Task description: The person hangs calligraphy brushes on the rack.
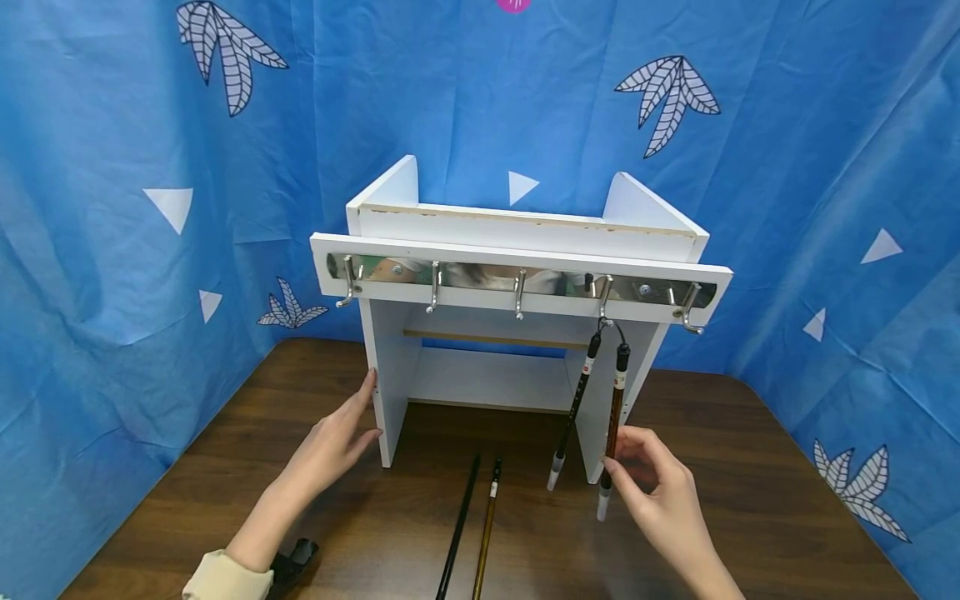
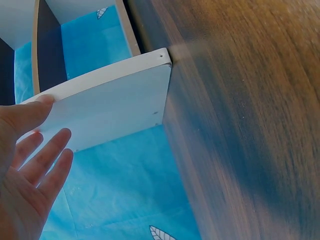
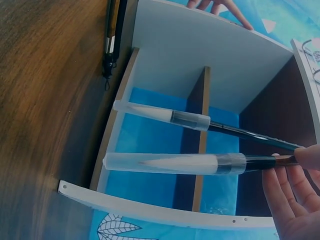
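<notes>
Beneath hooks [image 1: 521, 292], hands [image 1: 663, 500] on brush [image 1: 616, 400], rack [image 1: 525, 232]

Brush labels [image 1: 619, 379] too small for reading

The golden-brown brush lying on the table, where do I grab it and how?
I'd pinch the thin, straight shaft of the golden-brown brush from above, coming in from the right. It lies flat on the table, and the black brush runs close along its left, so the right side has more finger room.
</notes>
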### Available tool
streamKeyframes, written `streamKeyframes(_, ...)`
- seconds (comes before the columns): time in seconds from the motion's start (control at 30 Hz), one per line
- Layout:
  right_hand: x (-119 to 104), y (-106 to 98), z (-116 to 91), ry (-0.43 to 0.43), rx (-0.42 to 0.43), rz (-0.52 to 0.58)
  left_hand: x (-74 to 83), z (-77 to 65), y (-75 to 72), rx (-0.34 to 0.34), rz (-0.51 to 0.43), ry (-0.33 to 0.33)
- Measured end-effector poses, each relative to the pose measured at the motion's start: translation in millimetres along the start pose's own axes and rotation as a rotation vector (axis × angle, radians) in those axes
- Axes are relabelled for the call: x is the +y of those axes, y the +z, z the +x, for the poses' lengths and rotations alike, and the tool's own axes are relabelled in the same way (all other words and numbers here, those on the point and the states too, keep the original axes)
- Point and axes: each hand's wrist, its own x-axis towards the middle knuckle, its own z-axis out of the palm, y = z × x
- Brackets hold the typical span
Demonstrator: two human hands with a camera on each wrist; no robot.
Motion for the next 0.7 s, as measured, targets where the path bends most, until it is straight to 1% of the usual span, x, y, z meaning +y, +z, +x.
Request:
streamKeyframes(0.47, 0.7, -1.2, 0.6, 0.028, 0.045, -0.038, -0.1, 0.4, -0.1, 0.010, 0.003, 0.020)
streamKeyframes(0.7, 2.8, -2.6, 0.4, 0.067, 0.070, -0.050, 0.3, -0.1, -0.7, 0.005, 0.002, 0.008)
